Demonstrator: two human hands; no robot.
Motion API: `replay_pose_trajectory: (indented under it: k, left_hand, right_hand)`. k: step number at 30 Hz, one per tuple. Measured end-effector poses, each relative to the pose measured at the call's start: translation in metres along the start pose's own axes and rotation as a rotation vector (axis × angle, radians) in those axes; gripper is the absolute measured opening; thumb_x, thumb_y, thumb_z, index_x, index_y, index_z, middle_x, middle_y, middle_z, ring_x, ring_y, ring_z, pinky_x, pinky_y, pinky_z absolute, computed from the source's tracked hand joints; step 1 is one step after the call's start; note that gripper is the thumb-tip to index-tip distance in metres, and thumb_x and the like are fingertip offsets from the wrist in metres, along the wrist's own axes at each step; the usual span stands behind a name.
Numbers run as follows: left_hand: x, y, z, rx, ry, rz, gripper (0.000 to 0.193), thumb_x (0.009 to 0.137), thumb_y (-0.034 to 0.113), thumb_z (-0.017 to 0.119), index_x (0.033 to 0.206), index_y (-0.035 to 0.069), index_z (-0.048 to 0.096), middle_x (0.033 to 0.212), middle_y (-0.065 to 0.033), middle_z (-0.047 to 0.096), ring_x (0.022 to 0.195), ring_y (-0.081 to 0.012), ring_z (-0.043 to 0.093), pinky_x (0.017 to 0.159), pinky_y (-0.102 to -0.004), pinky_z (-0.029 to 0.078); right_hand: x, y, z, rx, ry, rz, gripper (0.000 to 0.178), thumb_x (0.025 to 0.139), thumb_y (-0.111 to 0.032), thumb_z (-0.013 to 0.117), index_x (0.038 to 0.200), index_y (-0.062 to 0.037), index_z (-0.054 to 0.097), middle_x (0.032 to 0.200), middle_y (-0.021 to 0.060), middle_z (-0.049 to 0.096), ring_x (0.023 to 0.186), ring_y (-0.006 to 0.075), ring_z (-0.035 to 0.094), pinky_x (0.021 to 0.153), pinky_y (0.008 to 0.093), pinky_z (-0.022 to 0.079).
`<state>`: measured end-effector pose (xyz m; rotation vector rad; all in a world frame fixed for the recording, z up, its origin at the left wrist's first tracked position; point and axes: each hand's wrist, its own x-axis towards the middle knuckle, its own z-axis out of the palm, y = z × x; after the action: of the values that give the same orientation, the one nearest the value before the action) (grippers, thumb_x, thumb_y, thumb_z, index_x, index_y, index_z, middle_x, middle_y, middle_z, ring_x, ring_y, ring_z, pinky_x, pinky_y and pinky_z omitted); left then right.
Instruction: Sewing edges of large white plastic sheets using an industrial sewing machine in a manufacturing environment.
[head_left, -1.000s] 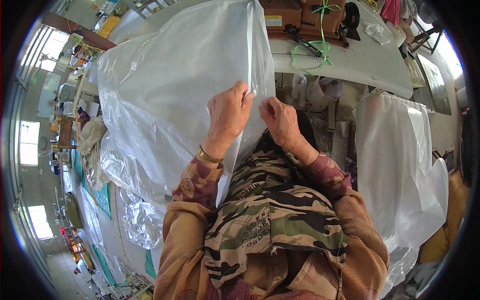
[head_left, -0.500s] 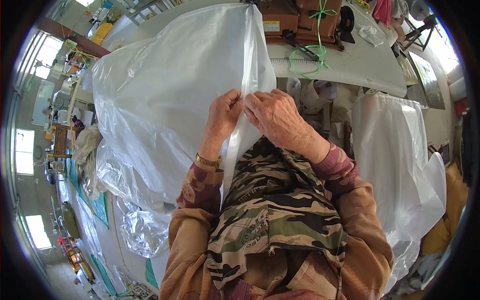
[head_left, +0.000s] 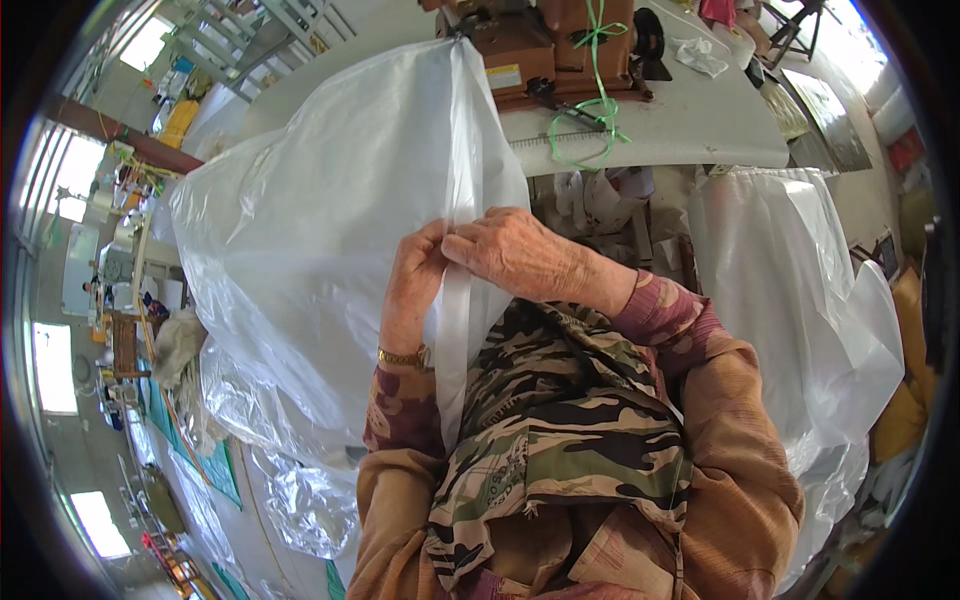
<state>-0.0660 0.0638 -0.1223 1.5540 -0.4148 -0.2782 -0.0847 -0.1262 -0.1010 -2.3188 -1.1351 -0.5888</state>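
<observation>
A large translucent white plastic sheet (head_left: 310,190) spreads over the table to my left, and its folded edge strip runs from the brown sewing machine (head_left: 520,60) down toward my lap. My left hand (head_left: 413,275), with a gold watch at the wrist, pinches this strip from the left. From the other side my right hand (head_left: 520,252) grips the same edge, its fingers meeting those of the left. The strip hangs on below both hands beside my camouflage apron (head_left: 590,440). The sheet's far end reaches the machine's needle area.
Green string (head_left: 598,90) is tied on the machine and trails onto the table (head_left: 680,130). Another pile of white plastic sheeting (head_left: 790,310) hangs at my right. Crumpled clear plastic (head_left: 310,500) lies at the lower left. A dark red beam (head_left: 125,135) stands at the far left.
Both hands have slid down along the folded edge, nearer to me and slightly left. The whole view has shifted, so the machine appears further left. Both hands still grip the sheet.
</observation>
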Motion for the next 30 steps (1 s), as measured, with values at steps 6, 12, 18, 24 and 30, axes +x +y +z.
replay_pose_trajectory:
  k: [6, 12, 18, 24, 30]
  left_hand:
    - [-0.004, 0.013, 0.009, -0.075, 0.078, -0.096, 0.020, 0.102, 0.017, 0.053, 0.094, 0.002, 0.063, 0.081, 0.0054, 0.060, 0.077, -0.0015, 0.051, 0.068, -0.0191, 0.045]
    - [0.008, 0.012, 0.011, 0.021, 0.146, 0.023, 0.032, 0.102, 0.032, 0.057, 0.085, 0.005, 0.057, 0.076, 0.0080, 0.055, 0.069, -0.0015, 0.047, 0.058, -0.0227, 0.041]
    - [0.011, 0.031, 0.023, 0.856, 0.335, 0.275, 0.020, 0.094, 0.017, 0.067, 0.087, 0.001, 0.060, 0.067, -0.0042, 0.055, 0.060, -0.0093, 0.050, 0.055, -0.0287, 0.041]
    - [0.011, 0.046, 0.032, 0.728, 0.279, 0.219, 0.015, 0.093, 0.012, 0.065, 0.090, -0.002, 0.061, 0.065, -0.0087, 0.055, 0.057, -0.0161, 0.048, 0.056, -0.0314, 0.041]
    - [0.010, 0.051, 0.029, 0.782, 0.279, 0.188, 0.014, 0.093, 0.011, 0.065, 0.090, -0.002, 0.061, 0.064, -0.0073, 0.052, 0.057, -0.0135, 0.046, 0.054, -0.0297, 0.040]
  right_hand:
    - [0.000, 0.001, 0.008, 0.062, 0.073, -0.043, 0.018, 0.082, -0.015, 0.063, 0.088, -0.0070, 0.048, 0.077, 0.0048, 0.055, 0.070, 0.0250, 0.062, 0.066, 0.0391, 0.049]
    - [-0.013, 0.007, 0.021, 0.061, 0.122, -0.079, 0.020, 0.082, -0.016, 0.064, 0.094, -0.0045, 0.054, 0.083, 0.0068, 0.058, 0.071, 0.0248, 0.061, 0.067, 0.0378, 0.050]
    - [-0.021, -0.020, 0.061, 0.812, 0.618, 0.567, 0.029, 0.085, -0.005, 0.064, 0.111, -0.0006, 0.053, 0.091, 0.0128, 0.061, 0.079, 0.0313, 0.063, 0.076, 0.0430, 0.052]
    - [-0.022, -0.005, 0.061, 0.517, -0.364, 0.084, 0.015, 0.087, -0.012, 0.058, 0.099, -0.0034, 0.062, 0.085, 0.0199, 0.065, 0.082, 0.0434, 0.065, 0.075, 0.0490, 0.053]
    - [0.008, 0.059, 0.001, 0.032, 0.271, 0.360, 0.013, 0.089, -0.018, 0.061, 0.090, -0.0053, 0.059, 0.080, 0.0152, 0.061, 0.076, 0.0371, 0.062, 0.065, 0.0460, 0.051]
